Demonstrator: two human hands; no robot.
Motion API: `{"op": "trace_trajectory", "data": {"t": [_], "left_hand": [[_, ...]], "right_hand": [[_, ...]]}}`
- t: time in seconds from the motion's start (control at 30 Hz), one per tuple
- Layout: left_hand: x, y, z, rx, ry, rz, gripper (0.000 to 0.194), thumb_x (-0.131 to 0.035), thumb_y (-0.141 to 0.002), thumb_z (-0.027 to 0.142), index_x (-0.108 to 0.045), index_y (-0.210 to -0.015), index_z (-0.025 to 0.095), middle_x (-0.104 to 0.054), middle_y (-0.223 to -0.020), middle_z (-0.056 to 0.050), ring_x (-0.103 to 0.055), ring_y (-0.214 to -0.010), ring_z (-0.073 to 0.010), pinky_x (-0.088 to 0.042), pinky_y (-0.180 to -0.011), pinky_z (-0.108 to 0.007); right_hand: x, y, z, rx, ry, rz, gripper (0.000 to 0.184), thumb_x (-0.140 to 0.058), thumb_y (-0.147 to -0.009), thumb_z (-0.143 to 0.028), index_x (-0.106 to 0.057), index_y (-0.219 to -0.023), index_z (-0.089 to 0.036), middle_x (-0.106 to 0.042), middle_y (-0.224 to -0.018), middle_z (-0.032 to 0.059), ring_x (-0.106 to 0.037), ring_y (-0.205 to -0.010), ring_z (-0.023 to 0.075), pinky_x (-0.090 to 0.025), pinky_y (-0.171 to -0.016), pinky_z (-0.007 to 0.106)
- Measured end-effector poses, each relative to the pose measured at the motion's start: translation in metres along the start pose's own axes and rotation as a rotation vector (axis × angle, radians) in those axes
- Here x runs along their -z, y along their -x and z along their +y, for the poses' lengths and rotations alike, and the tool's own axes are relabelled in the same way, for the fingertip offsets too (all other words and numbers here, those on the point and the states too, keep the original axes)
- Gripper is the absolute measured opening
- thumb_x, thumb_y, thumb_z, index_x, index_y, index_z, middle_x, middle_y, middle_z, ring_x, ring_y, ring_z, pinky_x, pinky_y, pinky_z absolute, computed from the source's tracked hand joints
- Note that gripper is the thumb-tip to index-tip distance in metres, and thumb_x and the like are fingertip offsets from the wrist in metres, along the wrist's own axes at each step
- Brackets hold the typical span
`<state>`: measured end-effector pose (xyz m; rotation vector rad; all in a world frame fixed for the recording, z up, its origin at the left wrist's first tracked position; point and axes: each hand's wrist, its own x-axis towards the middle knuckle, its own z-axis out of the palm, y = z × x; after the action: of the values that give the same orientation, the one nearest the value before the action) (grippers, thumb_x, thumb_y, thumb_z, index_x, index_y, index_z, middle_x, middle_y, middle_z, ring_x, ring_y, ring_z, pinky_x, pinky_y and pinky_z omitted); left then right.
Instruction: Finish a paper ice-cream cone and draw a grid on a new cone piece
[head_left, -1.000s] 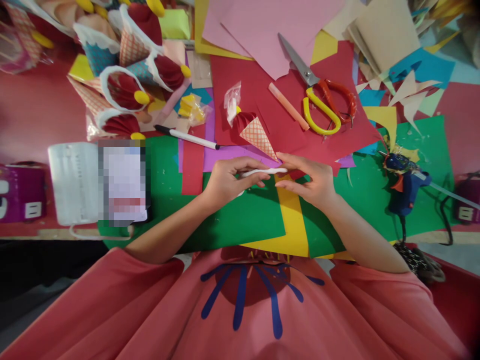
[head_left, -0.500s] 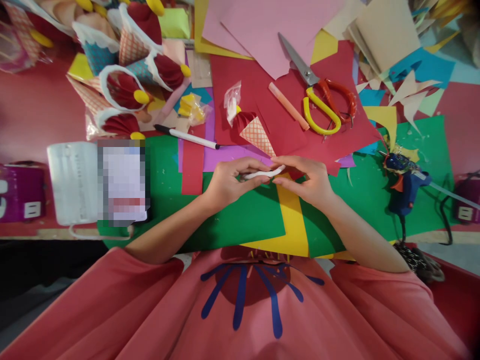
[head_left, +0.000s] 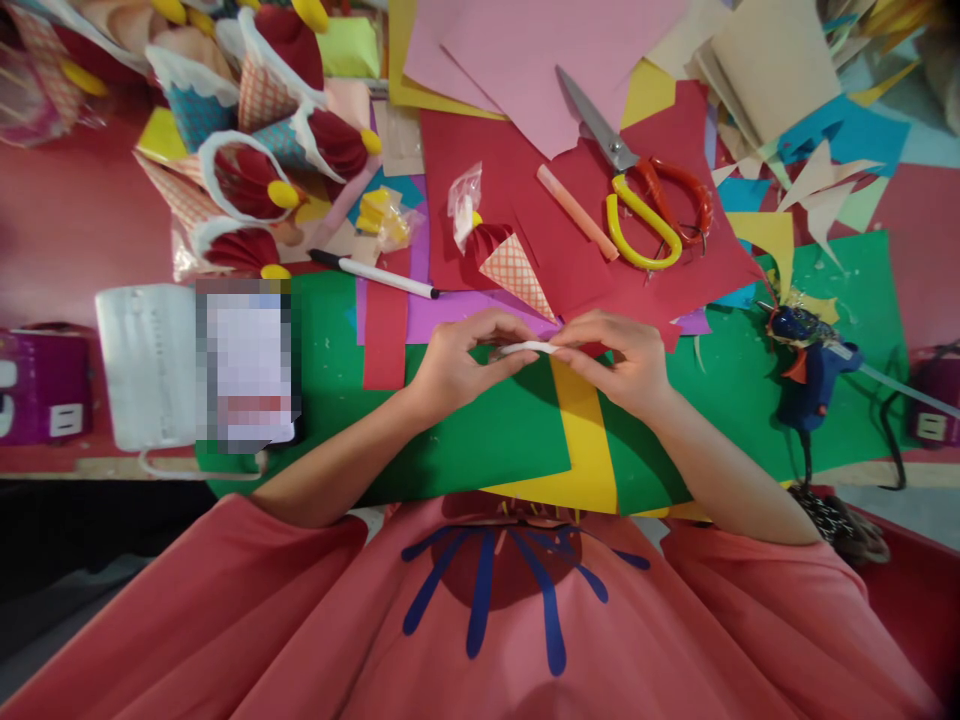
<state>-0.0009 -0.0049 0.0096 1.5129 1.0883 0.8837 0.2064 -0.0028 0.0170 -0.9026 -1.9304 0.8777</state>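
Observation:
A thin white strip (head_left: 529, 347), perhaps soft clay, runs between my two hands above the green sheet. My left hand (head_left: 469, 362) pinches its left part between thumb and fingers. At the other end, the thumb and fingertips of my right hand (head_left: 621, 360) close on it. Just beyond my fingers lies a small checked paper cone (head_left: 517, 273) with dark red pleated paper (head_left: 491, 240) at its wide end. The cone's tip points toward my right fingertips. Parts of the strip are hidden by the fingers.
Scissors (head_left: 619, 155) and a pink stick (head_left: 577, 212) lie on red paper. A blue glue gun (head_left: 808, 375) is at right. To the left are a marker (head_left: 375, 273), a blurred phone (head_left: 247, 365) and several finished cones (head_left: 259, 90). Green card (head_left: 450, 450) covers the front.
The right end of the white strip, curved upward before, now lies nearly straight. My right fingers have closed on its end, and the cone has shifted slightly right.

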Motion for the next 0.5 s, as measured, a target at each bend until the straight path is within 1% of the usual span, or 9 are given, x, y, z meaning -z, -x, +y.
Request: {"op": "trace_trajectory", "data": {"t": [0.13,0.23,0.3,0.4,0.5], "left_hand": [[0.0011,0.0004,0.0006,-0.045,-0.068,0.016,0.034,-0.071,-0.080,0.050,-0.071,-0.080,0.017,-0.072,-0.073,-0.003,-0.063,-0.062,-0.0104,-0.050,-0.057,-0.020],[0.0012,0.0005,0.0011,-0.069,-0.089,-0.022,0.028,-0.069,-0.083,0.046,-0.072,-0.081,0.018,-0.074,-0.076,-0.003,-0.064,-0.063,-0.0101,-0.050,-0.058,-0.019],[0.0009,-0.0002,0.0007,-0.065,-0.077,-0.044,0.029,-0.071,-0.081,0.046,-0.072,-0.087,0.018,-0.075,-0.082,-0.005,-0.067,-0.067,-0.0111,-0.052,-0.060,-0.019],[0.0007,-0.0018,-0.0005,-0.044,-0.056,-0.055,0.036,-0.074,-0.077,0.048,-0.070,-0.095,0.017,-0.076,-0.089,-0.006,-0.070,-0.074,-0.0133,-0.056,-0.067,-0.021],[0.0009,-0.0023,-0.0012,-0.020,-0.091,-0.061,0.032,-0.071,-0.081,0.048,-0.071,-0.089,0.017,-0.075,-0.082,-0.005,-0.069,-0.072,-0.0132,-0.055,-0.066,-0.021]], "right_hand": [[-0.0020,0.0003,0.0017,0.000,0.017,-0.057,0.022,-0.066,-0.088,-0.039,-0.070,-0.100,-0.020,-0.076,-0.093,0.0039,-0.072,-0.084,0.0149,-0.057,-0.075,0.027],[-0.0033,-0.0001,0.0026,0.038,0.021,-0.051,0.014,-0.063,-0.092,-0.032,-0.071,-0.095,-0.020,-0.076,-0.087,0.0023,-0.071,-0.081,0.0134,-0.056,-0.074,0.025],[-0.0026,-0.0008,0.0022,0.050,0.024,-0.027,0.012,-0.062,-0.092,-0.027,-0.071,-0.091,-0.020,-0.076,-0.084,0.0019,-0.070,-0.079,0.0124,-0.055,-0.073,0.024],[-0.0007,-0.0017,0.0008,0.021,0.026,-0.005,0.011,-0.062,-0.092,-0.027,-0.070,-0.089,-0.019,-0.074,-0.081,0.0017,-0.068,-0.075,0.0118,-0.053,-0.070,0.024],[-0.0007,-0.0012,-0.0001,-0.059,0.028,-0.046,0.013,-0.064,-0.089,-0.030,-0.069,-0.093,-0.019,-0.073,-0.083,0.0014,-0.066,-0.071,0.0115,-0.051,-0.065,0.023]]}}
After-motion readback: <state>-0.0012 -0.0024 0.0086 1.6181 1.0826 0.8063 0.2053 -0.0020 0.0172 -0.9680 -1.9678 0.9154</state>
